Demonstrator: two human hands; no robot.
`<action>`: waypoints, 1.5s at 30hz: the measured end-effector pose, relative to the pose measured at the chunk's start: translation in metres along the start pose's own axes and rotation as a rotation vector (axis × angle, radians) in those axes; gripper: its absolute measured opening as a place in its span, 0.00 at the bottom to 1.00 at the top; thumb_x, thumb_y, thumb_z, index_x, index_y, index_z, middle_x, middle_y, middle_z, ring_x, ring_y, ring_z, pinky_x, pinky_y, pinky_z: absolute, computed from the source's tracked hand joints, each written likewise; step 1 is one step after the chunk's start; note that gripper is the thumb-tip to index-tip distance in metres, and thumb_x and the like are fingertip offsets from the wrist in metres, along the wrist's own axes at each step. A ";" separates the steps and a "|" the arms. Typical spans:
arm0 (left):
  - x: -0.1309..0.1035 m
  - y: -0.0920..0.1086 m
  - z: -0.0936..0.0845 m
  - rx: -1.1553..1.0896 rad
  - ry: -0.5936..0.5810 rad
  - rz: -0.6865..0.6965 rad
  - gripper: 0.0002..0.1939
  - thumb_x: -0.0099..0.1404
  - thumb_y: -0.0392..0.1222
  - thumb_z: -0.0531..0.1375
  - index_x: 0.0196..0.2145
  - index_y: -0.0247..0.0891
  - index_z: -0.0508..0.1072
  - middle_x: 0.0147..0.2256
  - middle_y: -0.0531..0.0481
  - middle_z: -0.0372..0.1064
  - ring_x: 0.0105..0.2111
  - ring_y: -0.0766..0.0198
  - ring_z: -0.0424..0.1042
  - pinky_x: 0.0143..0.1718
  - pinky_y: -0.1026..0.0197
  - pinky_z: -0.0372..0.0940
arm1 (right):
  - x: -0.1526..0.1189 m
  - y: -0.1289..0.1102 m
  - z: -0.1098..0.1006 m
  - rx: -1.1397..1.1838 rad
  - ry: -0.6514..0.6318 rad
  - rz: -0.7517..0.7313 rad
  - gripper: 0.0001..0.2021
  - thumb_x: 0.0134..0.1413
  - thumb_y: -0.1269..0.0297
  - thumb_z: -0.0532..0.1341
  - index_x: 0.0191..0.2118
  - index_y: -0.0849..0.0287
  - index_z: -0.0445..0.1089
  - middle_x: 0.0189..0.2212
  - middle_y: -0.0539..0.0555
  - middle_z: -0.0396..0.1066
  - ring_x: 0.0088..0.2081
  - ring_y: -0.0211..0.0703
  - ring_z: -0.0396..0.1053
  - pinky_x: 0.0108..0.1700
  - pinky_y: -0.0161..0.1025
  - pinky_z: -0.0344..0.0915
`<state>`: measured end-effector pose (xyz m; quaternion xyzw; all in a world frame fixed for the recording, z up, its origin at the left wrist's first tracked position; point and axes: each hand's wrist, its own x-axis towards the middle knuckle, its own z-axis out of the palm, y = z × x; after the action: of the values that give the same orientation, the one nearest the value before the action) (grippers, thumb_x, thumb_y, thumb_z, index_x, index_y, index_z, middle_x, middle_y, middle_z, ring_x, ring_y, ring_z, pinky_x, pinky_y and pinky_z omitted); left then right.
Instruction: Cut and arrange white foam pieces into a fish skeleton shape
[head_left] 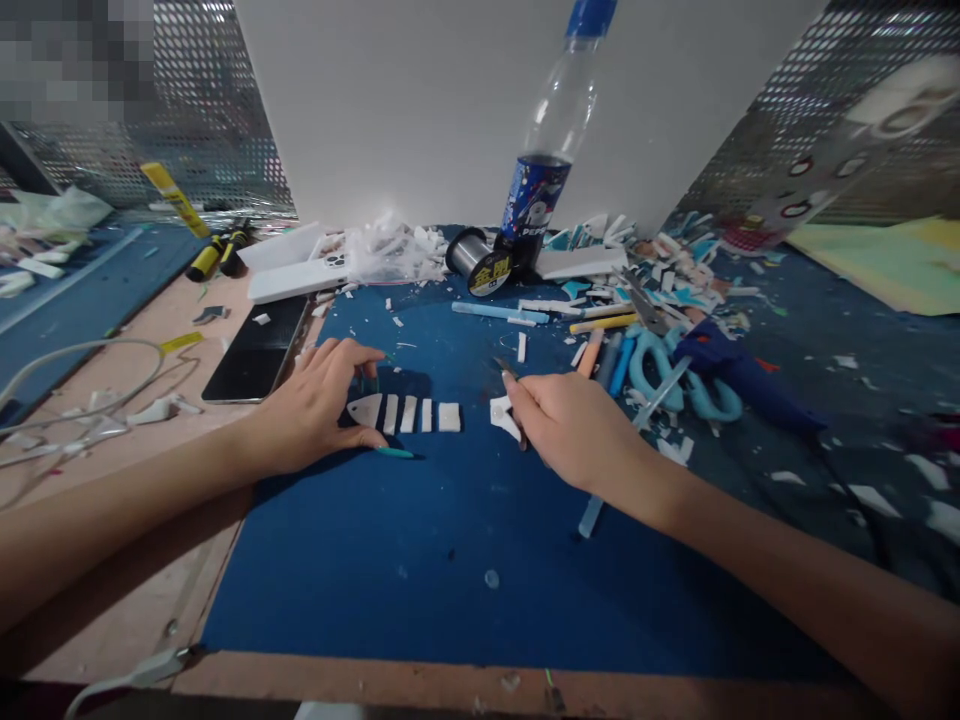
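Nearest, on the front edge of the pinkish wooden surface point(142, 610), a white cable with a metal plug point(161, 665) lies nearer the wearer than both grips. A smooth blue mat point(420, 590) spreads under them, and a translucent glue stick point(591, 516) pokes out below the right wrist.

The left grip point(319, 405) is released, its fingers and thumb spread either side of a white, pointed fish-head piece with a small hole point(365, 409). Just to the right of that grip, three narrow white strips point(408, 414) and a white squarish piece point(449, 417) stand in a row with gaps between them.

The right grip point(574, 425) has its fingers drawn together at a white forked tail piece point(501, 412), well apart from the square; whether they clasp it, I cannot tell.

Beyond the left grip lies a black smartphone point(259, 350). Behind the right grip are light-blue-handled scissors point(649, 375), with a dark blue glue gun point(750, 380) to their right.

Farther than both grips stand a silvery thread spool with a black label point(476, 262), a blue-capped plastic bottle of dark drink point(551, 185) and, last, a plain white panel point(420, 110).
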<state>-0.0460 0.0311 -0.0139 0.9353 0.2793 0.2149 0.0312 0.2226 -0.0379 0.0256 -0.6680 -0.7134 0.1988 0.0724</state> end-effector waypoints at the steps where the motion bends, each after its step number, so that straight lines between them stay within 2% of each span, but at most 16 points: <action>1: 0.000 0.000 0.000 -0.002 -0.003 -0.001 0.36 0.60 0.67 0.54 0.52 0.34 0.58 0.40 0.43 0.63 0.39 0.54 0.65 0.41 0.53 0.63 | 0.000 -0.001 0.000 -0.017 -0.002 0.003 0.26 0.67 0.60 0.43 0.15 0.57 0.54 0.11 0.49 0.55 0.12 0.33 0.49 0.17 0.34 0.50; 8: -0.001 0.002 0.001 -0.024 -0.002 -0.037 0.35 0.61 0.68 0.52 0.51 0.34 0.60 0.40 0.43 0.63 0.38 0.55 0.64 0.40 0.52 0.62 | 0.002 -0.005 0.001 -0.148 0.002 0.026 0.25 0.67 0.60 0.42 0.17 0.57 0.53 0.12 0.50 0.58 0.13 0.33 0.50 0.17 0.34 0.51; 15: -0.002 0.002 0.001 -0.042 -0.011 -0.037 0.37 0.59 0.69 0.54 0.51 0.34 0.61 0.41 0.42 0.63 0.39 0.53 0.65 0.42 0.49 0.63 | 0.002 -0.009 0.003 -0.264 -0.017 0.036 0.23 0.66 0.60 0.43 0.18 0.56 0.52 0.13 0.50 0.56 0.13 0.34 0.49 0.17 0.35 0.49; 20: -0.002 0.005 -0.005 0.000 0.005 0.013 0.36 0.60 0.63 0.59 0.54 0.33 0.57 0.47 0.37 0.61 0.47 0.47 0.63 0.50 0.41 0.60 | 0.000 -0.002 -0.011 -0.133 -0.010 0.026 0.20 0.65 0.54 0.43 0.23 0.56 0.55 0.14 0.50 0.56 0.14 0.35 0.51 0.18 0.37 0.50; 22: -0.001 0.011 -0.008 0.009 -0.008 0.029 0.36 0.60 0.60 0.59 0.55 0.32 0.54 0.49 0.35 0.59 0.50 0.43 0.61 0.51 0.40 0.59 | -0.003 0.007 -0.020 -0.087 0.053 -0.075 0.15 0.62 0.52 0.48 0.30 0.57 0.59 0.18 0.51 0.59 0.19 0.39 0.57 0.22 0.38 0.55; 24: 0.001 0.020 -0.008 -0.025 -0.025 0.042 0.35 0.61 0.57 0.58 0.56 0.31 0.52 0.51 0.34 0.58 0.51 0.42 0.60 0.51 0.40 0.59 | -0.005 0.017 -0.026 -0.086 0.119 -0.230 0.15 0.57 0.51 0.54 0.41 0.58 0.62 0.30 0.57 0.65 0.31 0.46 0.64 0.29 0.42 0.61; 26: 0.005 0.029 -0.006 -0.064 -0.032 0.067 0.34 0.60 0.54 0.59 0.56 0.32 0.52 0.51 0.34 0.59 0.51 0.44 0.60 0.50 0.42 0.60 | -0.007 0.027 -0.027 -0.107 0.093 -0.336 0.21 0.54 0.48 0.57 0.49 0.56 0.61 0.42 0.61 0.63 0.41 0.53 0.62 0.36 0.46 0.63; 28: 0.012 0.036 -0.003 -0.081 -0.037 0.110 0.34 0.59 0.52 0.60 0.55 0.32 0.51 0.51 0.34 0.60 0.51 0.45 0.60 0.50 0.42 0.59 | -0.007 0.033 -0.025 -0.128 0.048 -0.367 0.25 0.52 0.47 0.59 0.53 0.54 0.59 0.47 0.62 0.59 0.46 0.57 0.59 0.41 0.51 0.62; 32: 0.026 0.040 0.005 -0.084 -0.030 0.173 0.33 0.59 0.50 0.60 0.54 0.33 0.52 0.50 0.35 0.62 0.50 0.45 0.60 0.49 0.43 0.58 | -0.006 0.039 -0.016 -0.142 0.035 -0.367 0.26 0.52 0.48 0.60 0.53 0.51 0.58 0.48 0.61 0.56 0.50 0.59 0.55 0.47 0.59 0.59; 37: 0.029 0.035 0.010 -0.145 -0.050 0.106 0.29 0.60 0.48 0.59 0.54 0.36 0.53 0.49 0.37 0.63 0.50 0.47 0.59 0.49 0.45 0.57 | -0.003 0.042 -0.012 -0.140 0.041 -0.371 0.23 0.52 0.48 0.60 0.51 0.49 0.60 0.46 0.59 0.58 0.49 0.59 0.56 0.49 0.62 0.56; 45: 0.027 0.034 0.010 -0.211 -0.041 0.102 0.28 0.61 0.45 0.60 0.54 0.36 0.53 0.47 0.40 0.67 0.48 0.49 0.61 0.47 0.46 0.59 | -0.002 0.042 -0.009 -0.074 0.083 -0.362 0.18 0.53 0.50 0.59 0.47 0.51 0.63 0.43 0.58 0.61 0.45 0.56 0.57 0.44 0.54 0.57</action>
<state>-0.0036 0.0178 -0.0066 0.9440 0.2065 0.2254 0.1243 0.2648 -0.0376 0.0179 -0.5387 -0.8251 0.1284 0.1118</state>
